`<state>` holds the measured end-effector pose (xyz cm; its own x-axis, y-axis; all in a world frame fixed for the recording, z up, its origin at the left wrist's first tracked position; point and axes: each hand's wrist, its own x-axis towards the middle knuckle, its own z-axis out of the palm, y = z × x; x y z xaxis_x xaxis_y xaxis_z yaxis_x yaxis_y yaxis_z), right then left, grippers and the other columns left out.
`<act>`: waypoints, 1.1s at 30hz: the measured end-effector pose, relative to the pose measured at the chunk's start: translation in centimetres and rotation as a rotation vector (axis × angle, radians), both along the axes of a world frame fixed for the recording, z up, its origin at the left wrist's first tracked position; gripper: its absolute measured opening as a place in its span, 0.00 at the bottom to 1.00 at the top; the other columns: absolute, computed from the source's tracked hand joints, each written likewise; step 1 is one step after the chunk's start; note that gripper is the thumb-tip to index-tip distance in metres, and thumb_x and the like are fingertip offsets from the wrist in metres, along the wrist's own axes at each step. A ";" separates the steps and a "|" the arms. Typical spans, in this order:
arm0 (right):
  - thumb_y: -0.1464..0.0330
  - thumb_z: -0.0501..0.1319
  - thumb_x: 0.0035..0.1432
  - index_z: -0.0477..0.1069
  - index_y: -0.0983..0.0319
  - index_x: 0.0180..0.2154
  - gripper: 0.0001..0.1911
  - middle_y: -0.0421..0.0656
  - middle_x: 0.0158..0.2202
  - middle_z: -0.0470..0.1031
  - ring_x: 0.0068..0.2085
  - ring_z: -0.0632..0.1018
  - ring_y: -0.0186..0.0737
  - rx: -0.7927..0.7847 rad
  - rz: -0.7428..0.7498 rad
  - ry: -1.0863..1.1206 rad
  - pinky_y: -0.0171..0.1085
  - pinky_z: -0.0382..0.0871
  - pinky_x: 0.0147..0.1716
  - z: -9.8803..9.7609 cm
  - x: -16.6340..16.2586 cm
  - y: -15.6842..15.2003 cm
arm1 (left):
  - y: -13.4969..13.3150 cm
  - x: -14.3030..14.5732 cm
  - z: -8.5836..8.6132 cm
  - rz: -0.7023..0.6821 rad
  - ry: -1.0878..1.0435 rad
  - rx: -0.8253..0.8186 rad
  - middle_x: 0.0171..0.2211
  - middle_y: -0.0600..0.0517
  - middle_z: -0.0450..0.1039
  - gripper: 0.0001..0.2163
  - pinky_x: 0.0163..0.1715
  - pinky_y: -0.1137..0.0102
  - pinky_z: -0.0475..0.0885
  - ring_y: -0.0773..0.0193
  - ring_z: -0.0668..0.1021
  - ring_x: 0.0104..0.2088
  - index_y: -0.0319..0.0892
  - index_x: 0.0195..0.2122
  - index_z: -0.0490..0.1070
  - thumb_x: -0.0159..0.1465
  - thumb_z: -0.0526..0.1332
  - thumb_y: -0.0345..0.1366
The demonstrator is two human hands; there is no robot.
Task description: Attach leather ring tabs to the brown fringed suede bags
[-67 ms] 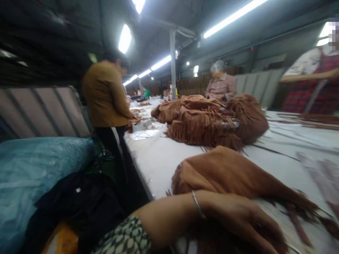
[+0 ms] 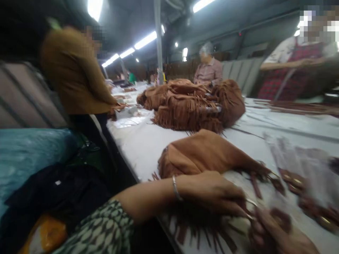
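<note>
Hands meet low at the near edge of the table (image 2: pixel 148 144). The left hand (image 2: pixel 212 192), a bangle (image 2: pixel 174 188) at its wrist, lies palm down with its fingers drawn together towards a thin metal piece (image 2: pixel 250 208), seemingly pinching it, though blur keeps me from being sure. The right hand (image 2: pixel 275 236) comes up from the bottom corner just beside it; its fingers look curled, but whether they grip anything I cannot tell. Under and between both hands lie brown fringe strips (image 2: pixel 201 231), spilling over the table edge.

Just behind the left hand rests a tan fringed piece (image 2: pixel 203 151), folded, its tassels trailing to the right. Further back sits a bigger heap (image 2: pixel 190 106) of the same brown stuff. To the right, blurred clear packets (image 2: pixel 299 169) with dark brown contents lie on the cloth.

A person in a mustard top (image 2: pixel 71 70) stands at the left side of the table, one in a pinkish shirt (image 2: pixel 209 70) at the far end, and one in a red checked apron (image 2: pixel 288 74) on the right. Left of the table lie a blue bag (image 2: pixel 29 148) and a dark bundle (image 2: pixel 58 194).
</note>
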<state>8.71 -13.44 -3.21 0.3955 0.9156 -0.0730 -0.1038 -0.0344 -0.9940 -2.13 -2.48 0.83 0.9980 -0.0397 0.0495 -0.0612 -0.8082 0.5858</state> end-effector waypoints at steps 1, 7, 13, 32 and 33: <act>0.47 0.63 0.46 0.64 0.57 0.28 0.21 0.36 0.16 0.64 0.15 0.68 0.34 -0.065 -0.071 0.023 0.33 0.61 0.11 0.1 0.4 -1.9 | -1.1 -0.8 -0.1 0.098 -0.055 0.191 0.34 0.49 0.72 0.16 0.34 0.67 0.68 0.61 0.73 0.33 0.41 0.42 0.68 0.66 0.50 0.47; 0.49 0.63 0.48 0.64 0.63 0.33 0.24 0.39 0.18 0.70 0.19 0.70 0.32 -0.284 0.060 -0.007 0.31 0.64 0.18 1.5 1.9 -5.2 | -4.2 -1.5 -3.1 0.242 -0.159 0.578 0.35 0.47 0.68 0.18 0.36 0.64 0.64 0.57 0.71 0.37 0.38 0.44 0.65 0.66 0.49 0.49; 0.52 0.63 0.50 0.63 0.62 0.35 0.21 0.37 0.19 0.71 0.18 0.70 0.32 -0.376 0.139 -0.163 0.29 0.59 0.17 2.9 3.8 -6.5 | -3.2 -0.5 -3.1 0.206 -0.111 0.590 0.31 0.50 0.69 0.21 0.31 0.69 0.61 0.61 0.72 0.32 0.40 0.37 0.69 0.64 0.49 0.54; 0.56 0.56 0.56 0.64 0.61 0.25 0.16 0.36 0.16 0.65 0.16 0.64 0.30 -0.434 0.250 -0.513 0.29 0.53 0.14 2.1 4.8 -6.9 | -3.5 1.1 -3.9 0.359 -0.243 0.709 0.31 0.46 0.72 0.17 0.28 0.68 0.60 0.57 0.74 0.32 0.38 0.37 0.68 0.64 0.51 0.49; 0.57 0.56 0.57 0.64 0.61 0.25 0.16 0.36 0.15 0.65 0.16 0.64 0.30 -0.438 0.244 -0.524 0.29 0.53 0.14 2.0 4.7 -6.8 | -3.7 1.2 -3.9 0.376 -0.263 0.734 0.31 0.45 0.71 0.17 0.29 0.67 0.60 0.56 0.73 0.34 0.38 0.35 0.68 0.65 0.51 0.49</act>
<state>13.45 -20.25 -1.17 0.2674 0.9125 -0.3098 0.4443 -0.4020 -0.8007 -0.94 -6.13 -3.10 0.9109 0.1787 0.3720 0.2261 -0.9701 -0.0877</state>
